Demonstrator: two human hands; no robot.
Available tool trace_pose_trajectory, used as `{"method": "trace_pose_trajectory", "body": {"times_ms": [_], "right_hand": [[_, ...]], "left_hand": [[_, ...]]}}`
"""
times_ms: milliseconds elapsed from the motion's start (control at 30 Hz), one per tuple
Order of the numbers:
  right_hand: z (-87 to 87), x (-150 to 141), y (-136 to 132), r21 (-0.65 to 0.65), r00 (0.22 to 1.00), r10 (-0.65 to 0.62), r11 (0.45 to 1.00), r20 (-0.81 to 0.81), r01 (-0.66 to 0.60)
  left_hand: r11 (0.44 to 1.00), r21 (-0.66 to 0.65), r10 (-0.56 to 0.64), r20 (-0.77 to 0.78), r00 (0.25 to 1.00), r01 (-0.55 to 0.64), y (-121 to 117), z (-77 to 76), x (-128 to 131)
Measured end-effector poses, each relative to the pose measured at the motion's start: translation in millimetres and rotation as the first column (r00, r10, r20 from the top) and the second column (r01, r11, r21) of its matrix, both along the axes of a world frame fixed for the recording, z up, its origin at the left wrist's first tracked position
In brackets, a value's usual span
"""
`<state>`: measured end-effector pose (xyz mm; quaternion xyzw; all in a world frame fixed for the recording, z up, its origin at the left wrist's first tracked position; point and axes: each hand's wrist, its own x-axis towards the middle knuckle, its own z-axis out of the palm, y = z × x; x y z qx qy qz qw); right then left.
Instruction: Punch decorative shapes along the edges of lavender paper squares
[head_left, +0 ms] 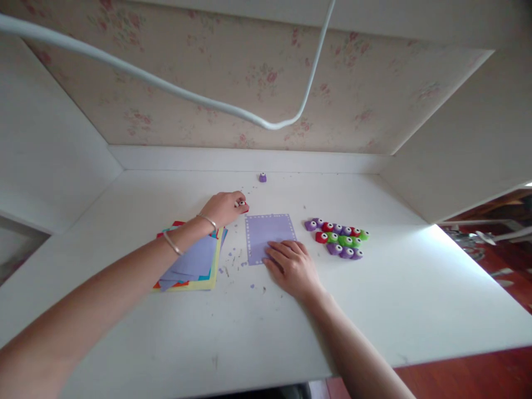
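A purple sheet of paper lies on the table, with small white marks that look like punched holes along its edges. Flat on its lower right part rests my right hand, fingers stretched out. My left hand, with two bracelets on the wrist, is closed around a small red craft paper punch with a white and dark top. That punch is just beyond the sheet's upper left corner. Under my left forearm, partly hidden, is a stack of coloured paper in purple, yellow, blue and red.
Several purple, red and green punches stand in rows at the right. One purple punch sits near the back edge. Tiny paper scraps are scattered left of the sheet. A white cable hangs across the view above the table.
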<state>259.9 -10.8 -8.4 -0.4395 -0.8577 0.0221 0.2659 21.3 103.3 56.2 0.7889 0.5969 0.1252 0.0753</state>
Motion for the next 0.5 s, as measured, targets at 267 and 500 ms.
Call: {"method": "trace_pose_trajectory", "body": {"times_ms": [267,500], "right_hand": [[-0.9,-3,-1,0.049,0.999,0.032,0.998,0.029,-0.034],[-1.0,-3,0,0.077,0.998,0.068,0.995,0.012,-0.069]], "left_hand": [[0.983,0.065,-0.182,0.149,0.972,0.174,-113,-26.2,-12],[0.975,0.109,-0.223,0.372,0.901,0.196,-126,-47.7,-20]]}}
